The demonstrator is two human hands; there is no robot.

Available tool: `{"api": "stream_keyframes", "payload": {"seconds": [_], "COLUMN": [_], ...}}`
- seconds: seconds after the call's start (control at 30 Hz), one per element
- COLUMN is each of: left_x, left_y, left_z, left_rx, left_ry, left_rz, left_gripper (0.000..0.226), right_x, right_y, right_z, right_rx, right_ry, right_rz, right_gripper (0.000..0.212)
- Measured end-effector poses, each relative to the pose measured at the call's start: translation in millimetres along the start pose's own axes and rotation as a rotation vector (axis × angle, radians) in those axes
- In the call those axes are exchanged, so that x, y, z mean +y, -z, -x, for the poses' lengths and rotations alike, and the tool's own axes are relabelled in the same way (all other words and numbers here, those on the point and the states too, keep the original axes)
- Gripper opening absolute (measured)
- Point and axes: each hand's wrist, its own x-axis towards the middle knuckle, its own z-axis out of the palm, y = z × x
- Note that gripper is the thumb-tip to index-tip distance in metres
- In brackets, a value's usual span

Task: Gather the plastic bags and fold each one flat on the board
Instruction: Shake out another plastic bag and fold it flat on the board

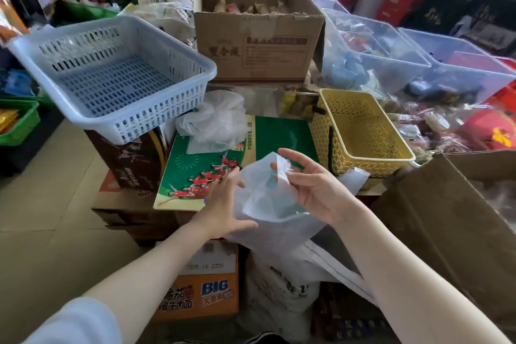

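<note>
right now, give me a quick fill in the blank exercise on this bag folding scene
1. Both hands hold a translucent white plastic ____ above the green board.
2. The empty woven-pattern basket right of the board is ____ in colour.
3. The crumpled bag lies on the board's ____ edge.
4. The slotted basket rests on a brown ____.

Missing words: bag; yellow; far; box
</note>
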Motion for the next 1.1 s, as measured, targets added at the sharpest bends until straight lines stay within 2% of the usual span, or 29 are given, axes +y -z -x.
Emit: {"api": "stream_keyframes", "payload": {"seconds": [0.07,0.13,0.23,0.27,0.3,0.37,0.4,0.43,0.5,0.53,0.6,0.67,0.77,0.8,0.93,1.0,1.07,1.1], "left_x": [-2,-5,-13,-15,-16,-17,-17,-17,-17,-17,-19,-21,-26,-30,-40,-40,-37,-34], "left_y": [-8,-19,-28,-28,-26,-19,-15,-10,-1,3,12,22,34,36,41,44,46,47], "left_z": [-8,-12,-11,-9,-7,-4,-3,-2,0,0,2,7,12,13,17,19,20,19], "left_rx": [-0.057,-0.046,-0.012,-0.025,-0.036,-0.020,-0.006,0.005,0.004,0.008,0.001,-0.024,-0.045,-0.037,-0.029,-0.034,-0.066,-0.081], "left_ry": [-0.050,-0.077,-0.016,0.031,0.066,0.093,0.095,0.097,0.095,0.075,0.023,0.001,-0.013,-0.015,0.090,0.092,0.042,0.009], "left_rz": [-0.119,-0.158,-0.003,0.060,0.105,0.141,0.140,0.139,0.134,0.124,0.104,0.096,0.083,0.091,0.146,0.137,0.087,0.050], "left_gripper": [0.047,0.021,0.007,0.009,0.011,0.012,0.012,0.013,0.015,0.017,0.027,0.038,0.027,0.031,0.040,0.038,0.040,0.044], "right_x": [-8,-14,-17,-18,-17,-15,-12,-8,1,4,5,3,-4,-6,1,8,15,17], "right_y": [6,11,29,32,37,46,49,51,51,51,52,53,51,49,58,69,73,68], "right_z": [3,5,8,12,16,22,22,21,15,12,5,2,2,2,-11,-18,-22,-23], "right_rx": [0.059,0.186,0.331,0.322,0.285,0.203,0.213,0.252,0.429,0.500,0.548,0.535,0.468,0.464,0.681,0.781,0.857,0.812], "right_ry": [-0.006,0.007,0.098,0.105,0.110,0.094,0.085,0.093,0.169,0.219,0.291,0.308,0.245,0.233,0.197,0.186,0.175,0.252], "right_rz": [0.078,0.233,0.427,0.382,0.288,0.156,0.212,0.362,0.785,0.890,0.893,0.826,0.555,0.499,0.555,0.707,1.150,1.352], "right_gripper": [0.031,0.014,0.010,0.004,0.012,0.044,0.053,0.053,0.031,0.018,0.006,0.012,0.026,0.029,0.038,0.038,0.029,0.032]}}
